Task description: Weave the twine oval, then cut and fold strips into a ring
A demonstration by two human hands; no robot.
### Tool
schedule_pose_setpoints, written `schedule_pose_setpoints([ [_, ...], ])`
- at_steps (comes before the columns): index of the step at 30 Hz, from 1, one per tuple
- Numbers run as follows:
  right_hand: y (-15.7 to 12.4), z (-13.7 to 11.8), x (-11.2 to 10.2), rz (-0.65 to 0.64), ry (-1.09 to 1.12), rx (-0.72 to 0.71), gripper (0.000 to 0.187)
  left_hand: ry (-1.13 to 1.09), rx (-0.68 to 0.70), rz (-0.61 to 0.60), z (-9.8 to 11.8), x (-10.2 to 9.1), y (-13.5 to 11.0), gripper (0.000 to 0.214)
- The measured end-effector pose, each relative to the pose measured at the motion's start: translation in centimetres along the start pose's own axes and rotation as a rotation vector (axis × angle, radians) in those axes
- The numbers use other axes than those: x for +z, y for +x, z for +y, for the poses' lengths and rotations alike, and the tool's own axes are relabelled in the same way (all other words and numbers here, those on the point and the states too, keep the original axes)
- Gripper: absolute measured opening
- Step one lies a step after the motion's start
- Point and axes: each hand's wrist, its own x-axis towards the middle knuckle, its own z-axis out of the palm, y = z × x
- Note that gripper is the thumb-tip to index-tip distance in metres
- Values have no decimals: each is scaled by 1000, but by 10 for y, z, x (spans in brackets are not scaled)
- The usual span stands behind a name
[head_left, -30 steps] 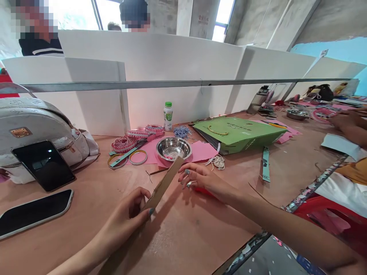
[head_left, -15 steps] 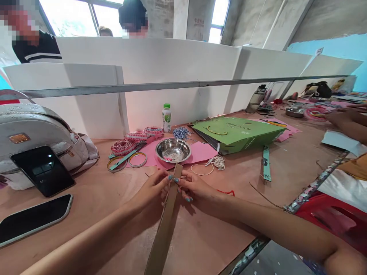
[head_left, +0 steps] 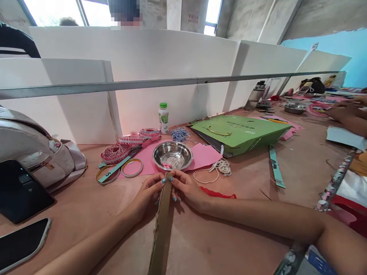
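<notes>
Both hands pinch a long, narrow cardboard strip (head_left: 162, 233) near its far end, the left hand (head_left: 147, 194) on one edge and the right hand (head_left: 186, 189) on the other, fingers curled and blue-painted nails close together. The strip runs from between them toward the person and out of the bottom of the view, over a pinkish wooden tabletop (head_left: 229, 233).

Far left, a black phone (head_left: 23, 191) leans against a silver handbag (head_left: 28, 152), with a second phone (head_left: 21, 244) lying flat nearby. Ahead of the left hand lie two wrapped hoops (head_left: 132, 168) and pink-and-white braided coils (head_left: 116, 153), with a plastic bottle (head_left: 163, 118) behind them. Just beyond the hands, a steel bowl (head_left: 172, 156) sits on pink paper (head_left: 205, 156), beside blue-and-white twine (head_left: 180, 134).

Right of the hands are cream cord (head_left: 222, 167), a red strip (head_left: 218, 193), a green paper bag (head_left: 241, 133) and a teal strip (head_left: 276, 172). At the far right, a co-worker's hands (head_left: 344, 112) work at the same table.
</notes>
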Motion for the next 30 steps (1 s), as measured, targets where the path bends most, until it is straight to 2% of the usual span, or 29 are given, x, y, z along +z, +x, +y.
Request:
schedule_pose_setpoints([
  [8, 5, 1, -1, 4, 40, -25, 39, -108, -35, 36, 2, 1, -1, 16],
  [14, 3, 0, 1, -23, 34, -30, 40, -38, -71, -1, 6, -4, 2, 19],
  [20, 0, 2, 5, -94, -137, -36, 46, 99, -31, 172, 7, -9, 7, 24],
  [26, 1, 4, 3, -122, -166, -43, 46, 78, -39, 143, 11, 3, 2, 27],
  [30, 0, 2, 4, -115, -187, -27, 45, 73, -44, 186, 12, 8, -1, 29],
])
